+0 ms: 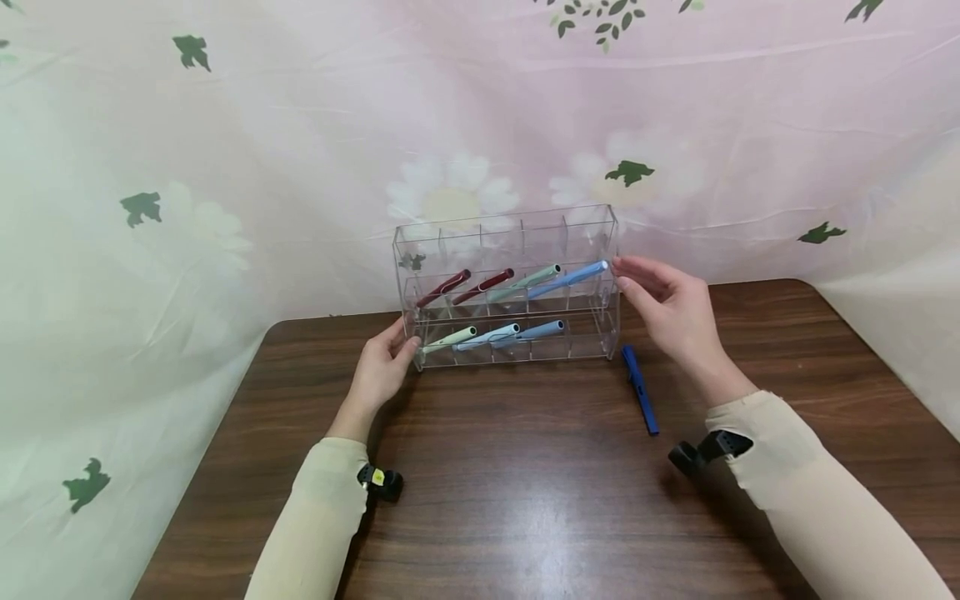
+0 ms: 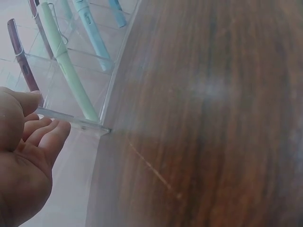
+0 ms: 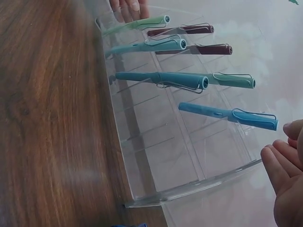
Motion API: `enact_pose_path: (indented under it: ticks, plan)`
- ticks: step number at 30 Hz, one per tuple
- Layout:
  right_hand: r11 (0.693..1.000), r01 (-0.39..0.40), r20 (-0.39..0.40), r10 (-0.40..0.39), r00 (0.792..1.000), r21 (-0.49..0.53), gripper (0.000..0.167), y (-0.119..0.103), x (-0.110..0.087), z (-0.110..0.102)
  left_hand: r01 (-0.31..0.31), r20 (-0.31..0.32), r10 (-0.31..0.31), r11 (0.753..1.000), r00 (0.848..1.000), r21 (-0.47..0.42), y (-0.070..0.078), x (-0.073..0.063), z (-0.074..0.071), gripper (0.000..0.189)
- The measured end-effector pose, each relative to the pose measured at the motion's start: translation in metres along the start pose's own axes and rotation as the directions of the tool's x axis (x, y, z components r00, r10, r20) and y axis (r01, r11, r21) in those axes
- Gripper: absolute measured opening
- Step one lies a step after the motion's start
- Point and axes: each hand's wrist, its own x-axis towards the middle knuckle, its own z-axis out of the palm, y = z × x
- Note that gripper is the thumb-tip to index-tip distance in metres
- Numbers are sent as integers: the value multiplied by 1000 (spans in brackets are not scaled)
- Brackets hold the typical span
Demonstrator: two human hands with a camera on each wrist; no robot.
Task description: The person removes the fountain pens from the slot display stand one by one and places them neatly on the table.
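Note:
A clear acrylic pen rack [image 1: 592,350] stands on the table near the backdrop, with two tiers of slanted pens. My left hand [image 1: 381,367] grips its left side panel, thumb toward the front. At the right side, my right hand [image 1: 671,308] holds the panel's edge between thumb and fingertips, beside a blue pen [image 1: 567,280]. The upper tier also bears two dark red pens [image 1: 483,286] and a green pen [image 1: 525,283]. Below lie a pale green pen [image 2: 71,75], a light blue pen [image 3: 147,46] and a darker blue pen [image 3: 161,78].
A dark blue pen [image 1: 640,390] lies on the brown wooden table [image 1: 510,467] to the right of the rack. Behind hangs a flowered cloth [image 1: 315,167]. Black wrist cameras [image 1: 382,482] are strapped over both sleeves.

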Motion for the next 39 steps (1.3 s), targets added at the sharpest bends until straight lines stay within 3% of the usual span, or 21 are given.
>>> enact_pose_path:
  ticks: [15,25,39]
  plan:
    - [996,-36,89,29,996,77,41,0,13,12,5,-4,-5,1000,1000,-7,-2,0,1,53]
    - [973,-86,115,62,991,216,40,2,17,19,15,3,-15,1000,1000,-15,0,-1,0,54]
    - [956,-126,62,113,992,267,39,0,16,22,-7,7,7,1000,1000,-20,-2,-1,-1,52]
